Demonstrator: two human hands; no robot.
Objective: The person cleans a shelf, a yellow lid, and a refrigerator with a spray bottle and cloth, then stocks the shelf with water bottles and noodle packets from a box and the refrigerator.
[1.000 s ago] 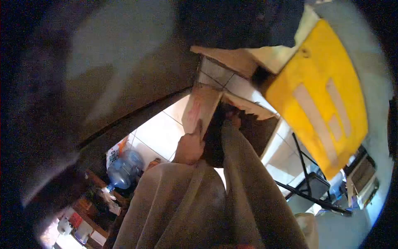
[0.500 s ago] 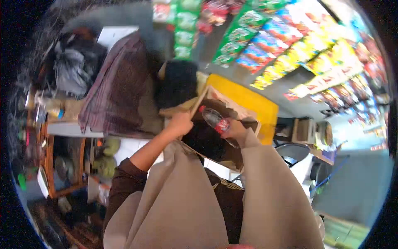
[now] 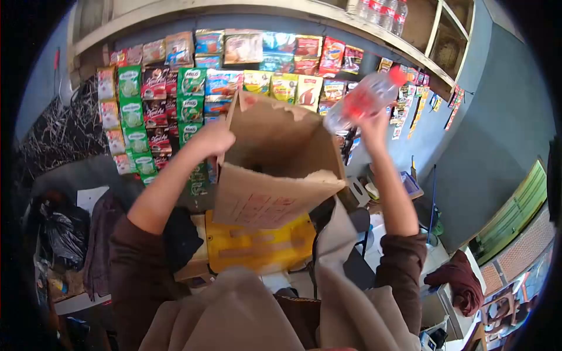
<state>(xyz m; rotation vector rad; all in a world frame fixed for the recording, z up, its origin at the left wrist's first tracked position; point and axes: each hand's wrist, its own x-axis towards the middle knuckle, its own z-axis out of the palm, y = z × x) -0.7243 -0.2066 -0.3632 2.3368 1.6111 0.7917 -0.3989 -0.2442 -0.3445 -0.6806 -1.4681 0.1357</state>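
My left hand [image 3: 213, 139] is closed on the left rim of an open cardboard box [image 3: 263, 196], which it holds up in front of me. The box's mouth faces me and its inside is dark toward the bottom, so I cannot see what lies there. In my right hand [image 3: 374, 126] is a clear plastic bottle [image 3: 366, 99] with a red cap and red label. The bottle is tilted, cap to the upper right, just beyond the box's right edge. My fingers wrap round its middle.
Several similar bottles [image 3: 383, 14] stand on a wooden shelf [image 3: 328, 11] high up. Strips of hanging sachets [image 3: 132, 111] cover the wall behind the box. A yellow surface [image 3: 257, 245] lies below the box. At lower right, a dark red cloth [image 3: 462, 284] rests on a counter.
The box has been raised from near the yellow surface up to the sachets. The bottle has come out of the box to its right, in my right hand. My view has tilted up toward the shelf.
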